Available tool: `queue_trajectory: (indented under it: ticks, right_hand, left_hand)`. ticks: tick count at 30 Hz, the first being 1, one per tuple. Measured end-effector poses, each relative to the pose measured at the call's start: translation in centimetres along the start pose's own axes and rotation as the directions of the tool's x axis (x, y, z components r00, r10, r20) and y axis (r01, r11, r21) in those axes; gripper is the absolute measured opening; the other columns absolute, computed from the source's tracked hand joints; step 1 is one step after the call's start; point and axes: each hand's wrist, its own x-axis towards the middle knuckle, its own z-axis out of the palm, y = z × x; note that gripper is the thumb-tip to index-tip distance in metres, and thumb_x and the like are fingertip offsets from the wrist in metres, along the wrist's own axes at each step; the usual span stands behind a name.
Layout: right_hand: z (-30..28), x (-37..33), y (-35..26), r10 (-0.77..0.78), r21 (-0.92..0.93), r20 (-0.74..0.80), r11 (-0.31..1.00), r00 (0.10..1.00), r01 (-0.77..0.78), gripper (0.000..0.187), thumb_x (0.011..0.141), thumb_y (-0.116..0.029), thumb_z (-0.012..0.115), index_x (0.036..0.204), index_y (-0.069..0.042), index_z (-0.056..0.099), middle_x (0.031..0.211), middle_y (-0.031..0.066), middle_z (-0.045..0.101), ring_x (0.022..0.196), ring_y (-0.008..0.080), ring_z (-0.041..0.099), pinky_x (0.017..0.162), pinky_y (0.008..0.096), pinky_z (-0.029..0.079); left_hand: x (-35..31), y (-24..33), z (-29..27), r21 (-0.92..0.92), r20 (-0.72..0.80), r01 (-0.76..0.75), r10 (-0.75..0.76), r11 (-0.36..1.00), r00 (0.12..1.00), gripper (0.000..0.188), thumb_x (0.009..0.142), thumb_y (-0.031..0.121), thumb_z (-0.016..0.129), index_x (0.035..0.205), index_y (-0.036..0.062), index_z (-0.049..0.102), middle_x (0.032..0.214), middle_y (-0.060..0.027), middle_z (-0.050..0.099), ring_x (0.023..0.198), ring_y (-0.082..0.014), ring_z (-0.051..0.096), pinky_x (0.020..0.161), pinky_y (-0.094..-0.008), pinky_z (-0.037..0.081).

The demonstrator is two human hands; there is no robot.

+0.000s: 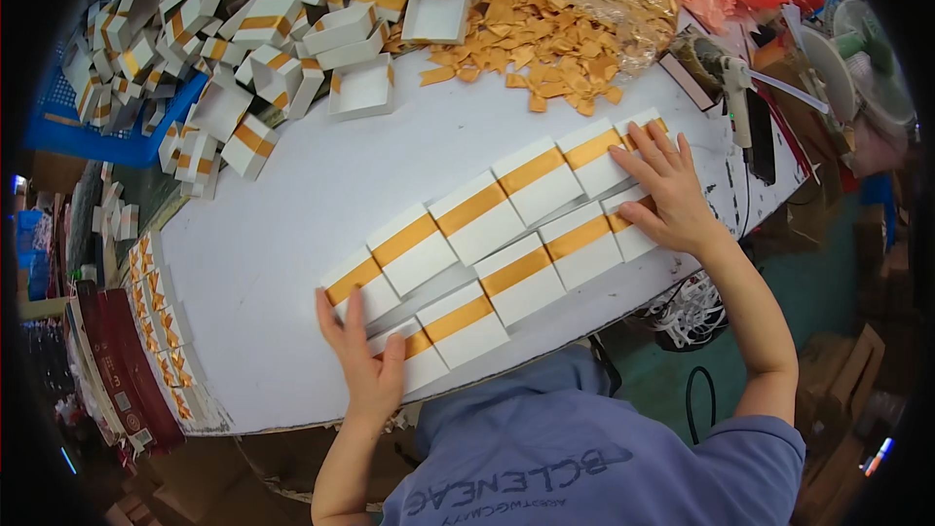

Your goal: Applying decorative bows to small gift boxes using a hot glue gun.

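Observation:
Two slanting rows of small white boxes lie side by side on the white table (pixel 263 331). A gold ribbon band runs across every box in the far row (pixel 487 229) and the near row (pixel 526 302). My left hand (pixel 366 365) touches the left end boxes of both rows, its fingers spread. At the right ends, my right hand (pixel 672 190) rests over the last boxes with fingers apart, partly hiding them. A narrow gap shows between the rows.
A heap of white boxes (pixel 263 19) fills the far left, spilling past a blue basket (pixel 58 141). Gold ribbon bows (pixel 545 44) are piled at the back under clear plastic. Boxes with bows (pixel 161 317) line the left edge. A glue gun (pixel 737 88) stands at right.

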Motion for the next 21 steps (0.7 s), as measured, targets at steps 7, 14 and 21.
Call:
queue_trajectory:
  ticks: [7, 14, 21]
  right_hand:
    - [-2.6, 7.7, -1.5, 0.313, 0.356, -0.004, 0.888, 0.95, -0.291, 0.04, 0.08, -0.024, 0.056, 0.115, -0.004, 0.05, 0.103, 0.0235, 0.058, 0.097, 0.0367, 0.056, 0.082, 0.0416, 0.045]
    - [1.5, 14.7, -1.3, 0.162, 0.437, -0.014, 0.889, 0.987, -0.139, 0.035, 0.08, -0.02, 0.053, 0.106, 0.004, 0.053, 0.097, 0.0244, 0.058, 0.091, 0.0365, 0.056, 0.078, 0.0401, 0.045]
    - [2.3, 18.7, 2.1, 0.563, 0.194, -0.062, 0.817, 0.824, -0.543, 0.052, 0.079, -0.034, 0.058, 0.118, -0.001, 0.047, 0.127, 0.0235, 0.043, 0.125, 0.0441, 0.029, 0.102, 0.0516, 0.023]
  left_hand:
    - [5.5, 3.5, -1.2, 0.351, 0.212, -0.296, 0.232, 0.888, 0.949, 0.062, 0.08, 0.022, 0.056, 0.133, 0.0019, 0.033, 0.141, -0.0204, 0.023, 0.13, -0.0403, 0.017, 0.104, -0.0477, 0.012]
    - [6.7, 3.1, 0.4, 0.318, 0.273, -0.266, 0.18, 0.91, 0.945, 0.059, 0.079, 0.024, 0.057, 0.129, 0.0002, 0.037, 0.128, -0.0161, 0.039, 0.122, -0.0353, 0.031, 0.101, -0.0463, 0.016]
    - [9.2, 3.8, -0.9, 0.281, 0.203, -0.285, 0.233, 0.916, 0.951, 0.056, 0.08, 0.018, 0.057, 0.129, -0.0006, 0.036, 0.131, -0.019, 0.036, 0.123, -0.0346, 0.03, 0.101, -0.0443, 0.017]
